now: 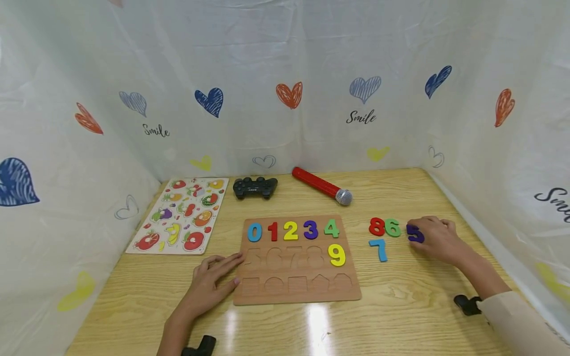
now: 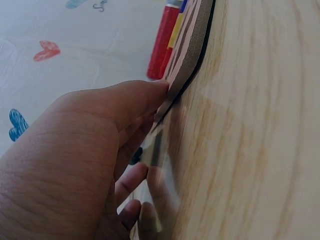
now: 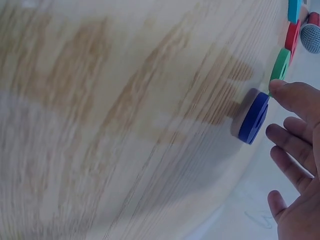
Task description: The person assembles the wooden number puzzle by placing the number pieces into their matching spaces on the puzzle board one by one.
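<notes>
A wooden number board (image 1: 291,291) lies on the table with the blue 0, red 1, yellow 2, purple 3 and green 4 in its top row. The yellow 9 (image 1: 336,255) sits at the right end of its middle row. My left hand (image 1: 213,286) touches the board's left edge with fingers and thumb extended. My right hand (image 1: 438,240) hovers over the purple 5 (image 1: 415,234), partly covering it. In the right wrist view that purple 5 (image 3: 254,118) lies on the table, the thumb and spread fingers close beside it.
Left of my right hand lie a red 8 (image 1: 376,226), a green 6 (image 1: 393,227) and a blue 7 (image 1: 379,249). Behind the board are a black game controller (image 1: 255,188) and a red microphone (image 1: 320,185). A fruit puzzle board (image 1: 180,215) lies at the left.
</notes>
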Motion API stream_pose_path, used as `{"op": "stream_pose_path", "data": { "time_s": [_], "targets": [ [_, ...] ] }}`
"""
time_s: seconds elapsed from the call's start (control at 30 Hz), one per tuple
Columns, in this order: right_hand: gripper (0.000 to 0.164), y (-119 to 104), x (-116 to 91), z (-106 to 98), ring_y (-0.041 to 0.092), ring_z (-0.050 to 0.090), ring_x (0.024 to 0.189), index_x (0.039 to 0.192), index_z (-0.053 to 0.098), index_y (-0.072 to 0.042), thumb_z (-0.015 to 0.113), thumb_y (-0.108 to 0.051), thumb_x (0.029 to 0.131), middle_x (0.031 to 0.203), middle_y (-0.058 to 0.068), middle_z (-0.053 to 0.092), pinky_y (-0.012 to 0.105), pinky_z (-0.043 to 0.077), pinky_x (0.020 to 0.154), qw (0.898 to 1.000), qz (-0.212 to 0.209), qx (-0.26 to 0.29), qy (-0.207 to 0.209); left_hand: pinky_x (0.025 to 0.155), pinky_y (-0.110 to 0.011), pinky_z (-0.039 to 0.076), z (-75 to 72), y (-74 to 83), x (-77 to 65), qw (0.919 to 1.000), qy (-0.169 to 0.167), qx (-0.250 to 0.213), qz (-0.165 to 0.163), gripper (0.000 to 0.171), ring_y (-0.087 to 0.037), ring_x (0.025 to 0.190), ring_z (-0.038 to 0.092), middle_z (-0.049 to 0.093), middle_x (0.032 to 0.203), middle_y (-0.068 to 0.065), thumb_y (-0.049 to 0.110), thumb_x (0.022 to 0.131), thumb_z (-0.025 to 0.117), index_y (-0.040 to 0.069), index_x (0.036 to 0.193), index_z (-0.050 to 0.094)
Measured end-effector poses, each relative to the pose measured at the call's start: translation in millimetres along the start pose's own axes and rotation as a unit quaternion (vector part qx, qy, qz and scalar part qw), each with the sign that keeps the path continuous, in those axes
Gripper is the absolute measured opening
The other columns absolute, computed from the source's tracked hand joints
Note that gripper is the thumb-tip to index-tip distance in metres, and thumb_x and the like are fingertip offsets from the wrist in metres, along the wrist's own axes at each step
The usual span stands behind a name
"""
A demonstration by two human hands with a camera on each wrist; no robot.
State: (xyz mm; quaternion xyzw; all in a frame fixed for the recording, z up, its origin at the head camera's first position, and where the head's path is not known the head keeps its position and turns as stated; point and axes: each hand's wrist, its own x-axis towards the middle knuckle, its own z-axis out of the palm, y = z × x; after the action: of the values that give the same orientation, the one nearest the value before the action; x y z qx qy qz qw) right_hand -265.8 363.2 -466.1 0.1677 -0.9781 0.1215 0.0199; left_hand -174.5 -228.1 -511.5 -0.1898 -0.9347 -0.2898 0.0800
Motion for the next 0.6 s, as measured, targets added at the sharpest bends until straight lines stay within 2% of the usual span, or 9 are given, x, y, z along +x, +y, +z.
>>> {"op": "stream_pose_path", "data": {
  "time_s": [0.4,0.6],
  "targets": [
    [0.058,10.2,2.5,2.6,0.05,0.041,0.123,0.133,0.057,0.003,0.079,-0.023,0.086,0.129,0.032,0.056,0.069,0.023,0.087,1.0,0.009,0.006,-0.018,0.092,-0.055,0.023,-1.5,1.8,0.3,1.0,-0.005,0.006,0.002,0.051,-0.023,0.124,0.039,0.05,0.15,0.008,0.035,0.094,0.07,0.028,0.144,0.058],
    [0.058,14.9,7.4,3.1,0.052,0.042,0.121,0.132,0.058,0.004,0.079,-0.024,0.086,0.126,0.033,0.056,0.069,0.025,0.086,1.0,0.007,-0.004,-0.022,0.091,-0.053,0.024,-1.5,1.5,0.3,1.0,-0.001,0.005,0.005,0.051,-0.022,0.124,0.038,0.051,0.149,0.008,0.034,0.094,0.07,0.027,0.143,0.058]
  ]
}}
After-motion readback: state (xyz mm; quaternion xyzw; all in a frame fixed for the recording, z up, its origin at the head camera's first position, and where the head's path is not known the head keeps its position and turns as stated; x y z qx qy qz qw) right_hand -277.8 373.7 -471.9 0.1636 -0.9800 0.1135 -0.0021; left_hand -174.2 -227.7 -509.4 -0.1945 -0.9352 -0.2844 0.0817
